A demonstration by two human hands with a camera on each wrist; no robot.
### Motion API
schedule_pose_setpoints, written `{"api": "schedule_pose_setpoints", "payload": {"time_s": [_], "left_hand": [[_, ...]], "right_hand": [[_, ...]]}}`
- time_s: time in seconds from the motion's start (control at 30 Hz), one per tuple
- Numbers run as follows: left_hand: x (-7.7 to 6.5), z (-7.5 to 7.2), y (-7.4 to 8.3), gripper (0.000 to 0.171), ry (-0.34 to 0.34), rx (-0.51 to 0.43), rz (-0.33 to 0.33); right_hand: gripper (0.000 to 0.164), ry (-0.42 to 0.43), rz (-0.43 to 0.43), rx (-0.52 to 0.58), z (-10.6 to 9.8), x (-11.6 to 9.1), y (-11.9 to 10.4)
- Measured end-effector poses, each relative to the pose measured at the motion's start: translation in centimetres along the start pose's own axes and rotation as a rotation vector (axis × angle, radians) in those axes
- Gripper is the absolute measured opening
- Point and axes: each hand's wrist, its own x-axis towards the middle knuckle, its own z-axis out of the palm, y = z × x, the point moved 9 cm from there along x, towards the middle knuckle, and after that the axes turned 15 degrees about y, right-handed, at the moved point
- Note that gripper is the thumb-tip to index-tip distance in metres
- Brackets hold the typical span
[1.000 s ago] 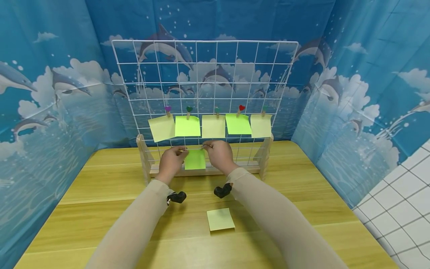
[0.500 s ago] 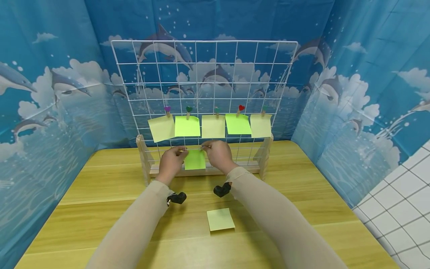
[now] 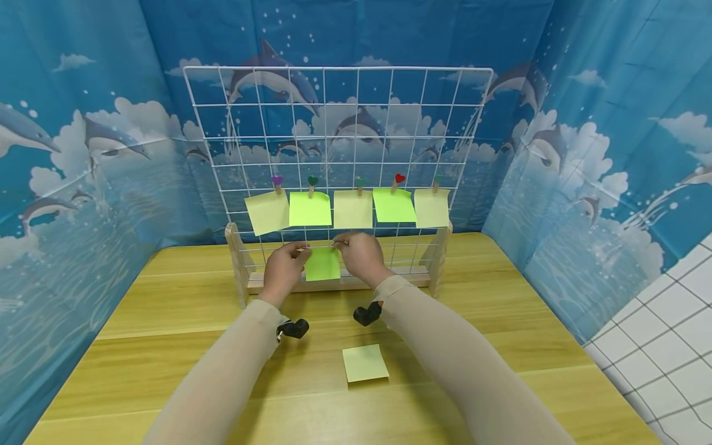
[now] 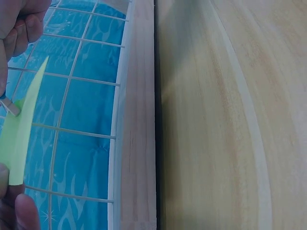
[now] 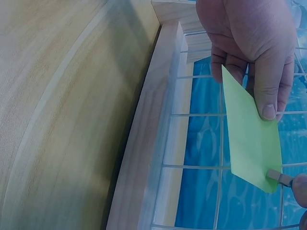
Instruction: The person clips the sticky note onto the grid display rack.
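Note:
A bright green sticky note [image 3: 322,264] hangs against the lower part of a white wire grid [image 3: 341,137]. My left hand [image 3: 283,272] pinches its upper left corner between thumb and fingers. Near the upper right of the same note, my right hand [image 3: 364,256] pinches a small wooden clothespin [image 5: 274,175], whose tip overlaps the note's edge. In the left wrist view, the clothespin's tip lies on the green paper too. Above the hands, a row of several clipped notes, pale yellow [image 3: 353,209] and bright green [image 3: 310,209], hangs from heart-topped clothespins.
A pale yellow sticky note [image 3: 365,363] lies on the wooden table [image 3: 311,408] in front of the grid, between the forearms. Wooden feet [image 3: 238,262] and a low wooden bar [image 3: 356,283] support the grid. A blue dolphin-print curtain [image 3: 578,136] surrounds the table.

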Motion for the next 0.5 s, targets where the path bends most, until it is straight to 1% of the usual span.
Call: {"api": "schedule_pose_setpoints", "payload": {"time_s": [0.27,0.5], "left_hand": [[-0.02,0.03,-0.04,0.04,0.002,0.012,0.005],[-0.11,-0.03,0.03,0.041,0.002,0.014,0.016]], "right_hand": [[0.034,-0.015,0.02,0.037,0.26,-0.16,0.03],[0.038,-0.013,-0.041,0.036,0.35,-0.47,0.0]]}}
